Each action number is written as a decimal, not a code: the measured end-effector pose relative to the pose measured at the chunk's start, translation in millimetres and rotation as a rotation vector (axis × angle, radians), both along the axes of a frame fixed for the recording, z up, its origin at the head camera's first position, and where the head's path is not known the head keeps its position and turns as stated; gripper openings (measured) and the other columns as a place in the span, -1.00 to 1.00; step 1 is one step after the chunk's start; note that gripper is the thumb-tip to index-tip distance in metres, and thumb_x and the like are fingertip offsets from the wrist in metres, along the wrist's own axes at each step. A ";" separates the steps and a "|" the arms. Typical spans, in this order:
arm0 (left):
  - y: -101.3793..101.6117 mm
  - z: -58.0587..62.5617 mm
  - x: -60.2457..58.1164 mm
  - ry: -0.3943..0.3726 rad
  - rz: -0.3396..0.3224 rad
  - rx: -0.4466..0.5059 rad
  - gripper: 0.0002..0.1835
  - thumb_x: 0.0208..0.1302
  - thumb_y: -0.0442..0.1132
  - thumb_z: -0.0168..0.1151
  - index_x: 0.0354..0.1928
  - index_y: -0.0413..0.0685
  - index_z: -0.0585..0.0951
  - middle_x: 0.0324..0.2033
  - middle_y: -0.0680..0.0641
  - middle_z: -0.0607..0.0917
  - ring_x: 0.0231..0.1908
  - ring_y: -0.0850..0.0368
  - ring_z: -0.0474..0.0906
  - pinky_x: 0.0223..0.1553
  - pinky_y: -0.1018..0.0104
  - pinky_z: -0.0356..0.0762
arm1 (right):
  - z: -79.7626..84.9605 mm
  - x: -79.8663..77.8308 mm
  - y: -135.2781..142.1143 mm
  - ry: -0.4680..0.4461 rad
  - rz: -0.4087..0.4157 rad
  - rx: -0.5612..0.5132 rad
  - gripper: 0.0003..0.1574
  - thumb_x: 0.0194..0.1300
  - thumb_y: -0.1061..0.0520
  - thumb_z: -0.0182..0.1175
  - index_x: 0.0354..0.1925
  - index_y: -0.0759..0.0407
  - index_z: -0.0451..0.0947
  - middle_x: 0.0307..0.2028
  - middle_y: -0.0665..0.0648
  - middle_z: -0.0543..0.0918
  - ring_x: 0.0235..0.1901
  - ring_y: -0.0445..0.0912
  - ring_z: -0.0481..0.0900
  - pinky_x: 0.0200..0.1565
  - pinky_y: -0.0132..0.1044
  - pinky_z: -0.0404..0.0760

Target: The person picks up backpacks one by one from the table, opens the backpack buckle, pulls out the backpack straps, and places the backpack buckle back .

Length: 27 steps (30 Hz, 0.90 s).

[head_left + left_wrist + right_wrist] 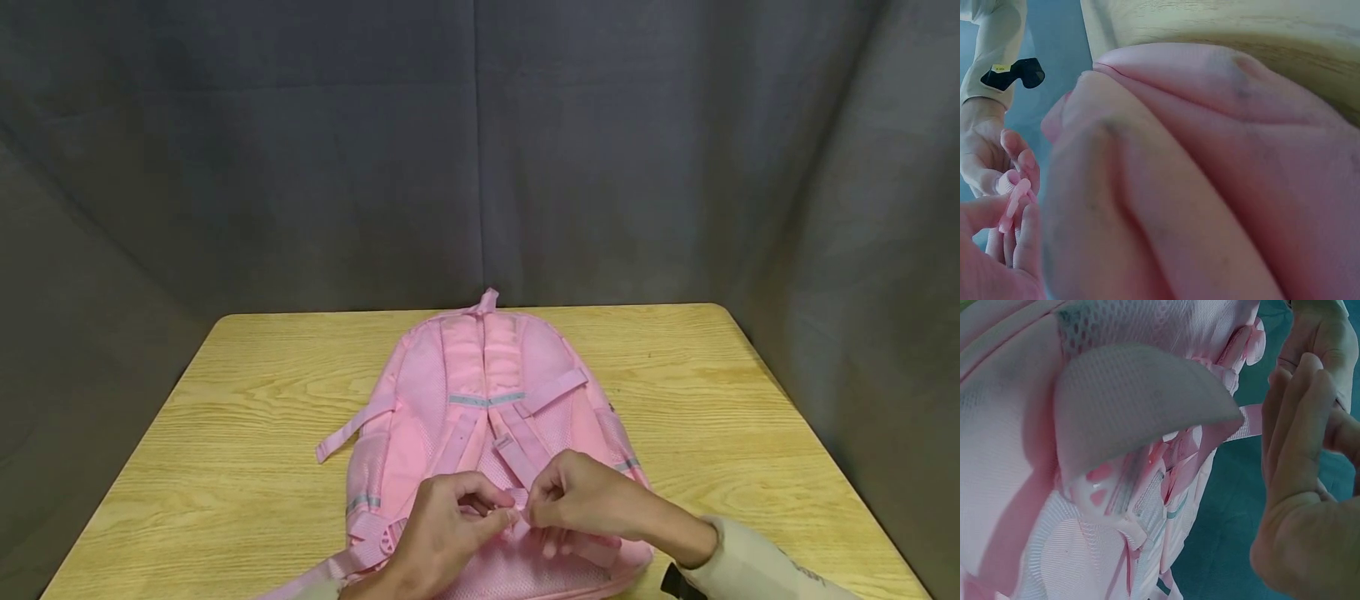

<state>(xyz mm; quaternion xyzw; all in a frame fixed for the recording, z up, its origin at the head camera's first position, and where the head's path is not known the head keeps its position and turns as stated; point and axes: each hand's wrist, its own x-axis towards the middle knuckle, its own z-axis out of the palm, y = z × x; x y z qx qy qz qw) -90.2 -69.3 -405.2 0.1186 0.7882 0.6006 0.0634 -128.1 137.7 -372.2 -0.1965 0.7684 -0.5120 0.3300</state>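
Pink clip (1015, 201) sits over the backpack's (420, 371) near, lower part. My left hand (441, 529) pinches it; my right hand (577, 500) appears to pinch its opposite edge. Best, I judge: left steady, right fingertips working, no twisting.

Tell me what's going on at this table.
Someone is handling a pink fabric backpack, which lies with its shoulder straps up on a pale wood-grain table. The left hand pinches a small pink plastic piece. The right hand is right beside it; exactly what its fingers hold is hard to tell. One flat pink webbing strap sticks out on the person's left.
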 end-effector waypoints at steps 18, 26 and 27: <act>-4.2 -1.5 -5.2 0.012 0.024 0.042 -0.87 0.14 -0.28 0.48 -0.28 -0.15 0.77 -0.46 -0.03 0.76 -0.48 0.28 0.67 -0.45 0.47 0.63 | -7.1 5.7 -6.8 0.340 -0.063 -0.051 -0.83 0.12 0.38 0.21 -0.52 0.19 0.65 -0.62 0.04 0.69 -0.61 -0.22 0.63 -0.52 -0.36 0.65; -4.9 -1.7 -9.9 0.020 0.067 0.025 -0.96 0.17 -0.24 0.46 -0.35 -0.03 0.78 -0.52 0.03 0.76 -0.54 0.37 0.58 -0.53 0.53 0.52 | -11.8 8.1 -11.5 0.422 -0.137 -0.051 -0.80 0.11 0.37 0.23 -0.55 0.12 0.61 -0.64 0.03 0.68 -0.62 -0.27 0.57 -0.57 -0.40 0.58; -4.8 -1.7 -10.0 0.013 0.072 0.030 -0.96 0.17 -0.24 0.45 -0.35 -0.03 0.78 -0.52 0.03 0.76 -0.54 0.37 0.57 -0.54 0.53 0.51 | -12.3 8.7 -11.8 0.437 -0.146 -0.049 -0.80 0.09 0.37 0.23 -0.55 0.12 0.61 -0.65 0.00 0.66 -0.62 -0.30 0.54 -0.58 -0.42 0.55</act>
